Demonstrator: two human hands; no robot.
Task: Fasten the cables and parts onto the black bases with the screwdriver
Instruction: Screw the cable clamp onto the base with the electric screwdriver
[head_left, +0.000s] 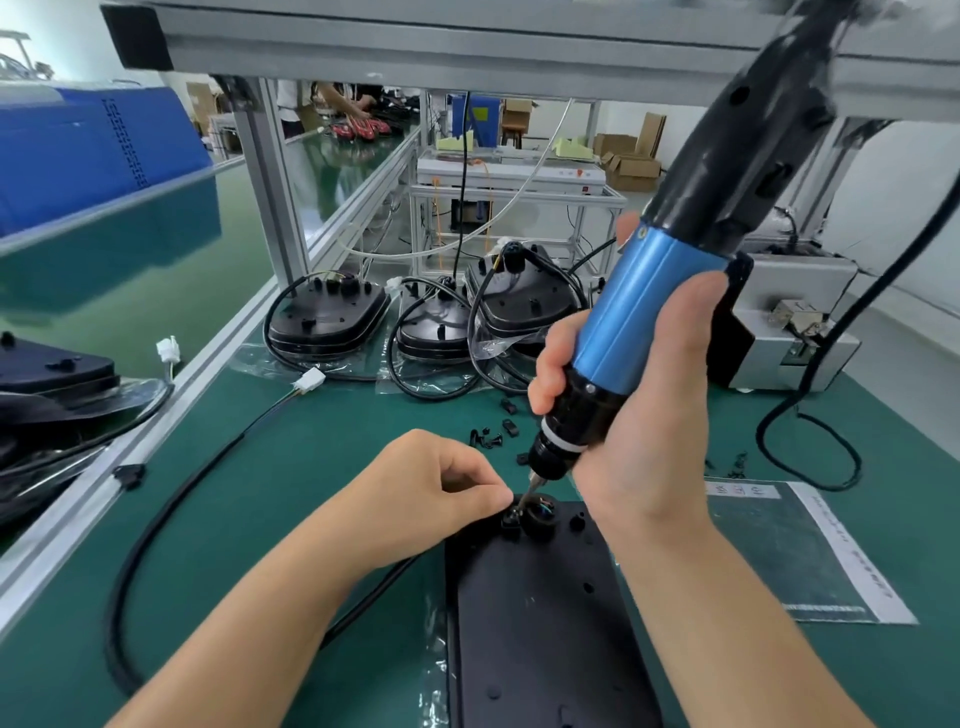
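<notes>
- Below the right hand (631, 410), wrapped round the blue screwdriver (660, 312), the bit tip comes down on a small clamp (511, 519) at the far end of the black base (545, 613).
- Left hand (441, 499) pinches that clamp, fingertips just beside the bit!
- Tool's long axis leans up and right; the cable gland (540, 517) sits just right of the tip.
- Open mat (311, 467) left; loose clips (493, 436) beyond.

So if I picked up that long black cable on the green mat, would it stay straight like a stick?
Probably not. The black cable already lies in loose curves across the green mat, so it likely flops and droops. It looks thick, so it may bend slowly instead of dangling like string. The white plug at its end would probably swing.
</notes>
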